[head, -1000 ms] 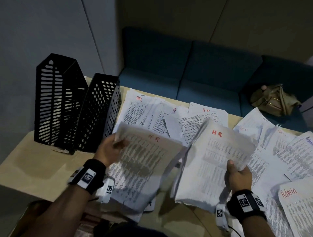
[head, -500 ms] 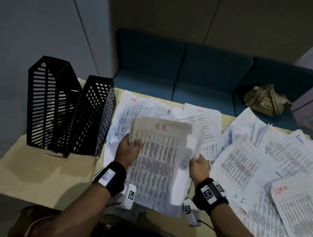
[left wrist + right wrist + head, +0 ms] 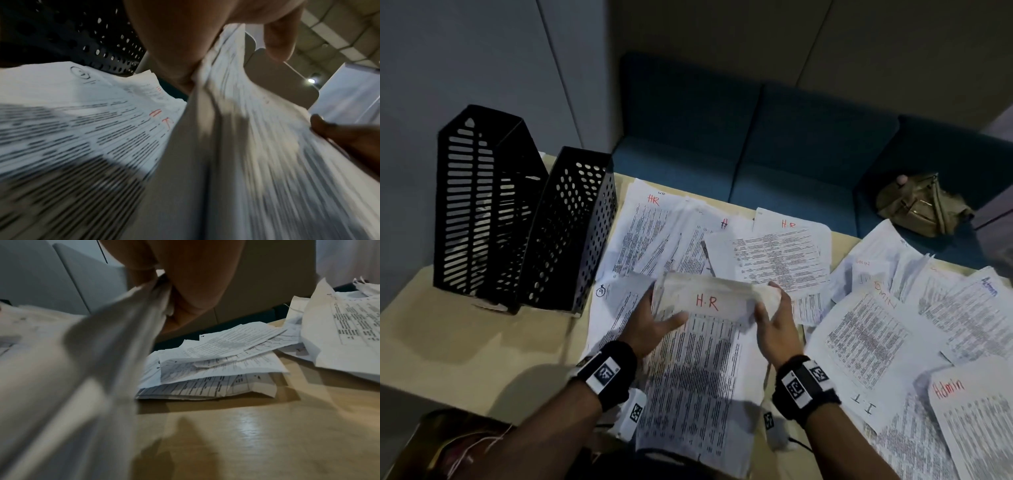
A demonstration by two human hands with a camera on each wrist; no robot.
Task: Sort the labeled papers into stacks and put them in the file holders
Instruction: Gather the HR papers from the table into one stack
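A thick stack of printed papers marked "H.R" in red [image 3: 705,349] is held between both hands over the table's near middle. My left hand [image 3: 654,322] grips its left top corner, thumb on the front sheet. My right hand [image 3: 770,315] grips the right top corner. In the left wrist view the stack [image 3: 236,146] fans out under my thumb [image 3: 277,40]. In the right wrist view the stack [image 3: 72,369] is pinched beside the palm. Two black file holders [image 3: 493,212] [image 3: 571,233] stand upright at the left. More HR sheets [image 3: 654,226] lie behind.
Loose sheets marked Admin [image 3: 976,425] and I.T [image 3: 866,342] cover the right of the wooden table [image 3: 465,349]. A blue sofa [image 3: 774,144] with a tan bag [image 3: 921,205] on it runs behind the table. A small paper pile [image 3: 209,363] lies on the wood.
The two bundles held apart one second ago have been brought together into one HR stack. Both hands have moved to its upper corners, and the stack has tipped lower over the table.
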